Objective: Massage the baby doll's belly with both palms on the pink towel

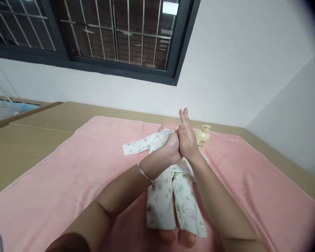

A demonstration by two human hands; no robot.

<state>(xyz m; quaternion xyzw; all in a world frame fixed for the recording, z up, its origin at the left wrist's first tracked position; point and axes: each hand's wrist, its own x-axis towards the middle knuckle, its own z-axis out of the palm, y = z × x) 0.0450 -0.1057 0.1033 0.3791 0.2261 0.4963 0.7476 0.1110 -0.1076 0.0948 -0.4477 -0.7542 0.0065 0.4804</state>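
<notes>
My left hand (172, 148), with a silver bangle (145, 172) at the wrist, presses against my right hand (188, 139) above the doll. The right hand's fingers stretch upward, held straight. Most of the left hand's fingers are hidden against the right hand, so how they are bent cannot be seen. Beneath them a baby doll (168, 125) lies on its back, its feet toward me. It wears a white patterned top (157, 140) and matching trousers (161, 201); my hands and forearms cover part of both. A cream pump bottle (202, 135) stands just beyond my right hand.
A pink blanket (94, 157) spreads under the doll across a wooden surface (36, 140). Behind rise a white wall (220, 70) and a dark-framed window (120, 71) with metal bars. At far left, beyond a wooden edge, lies something blue and clear (10, 109).
</notes>
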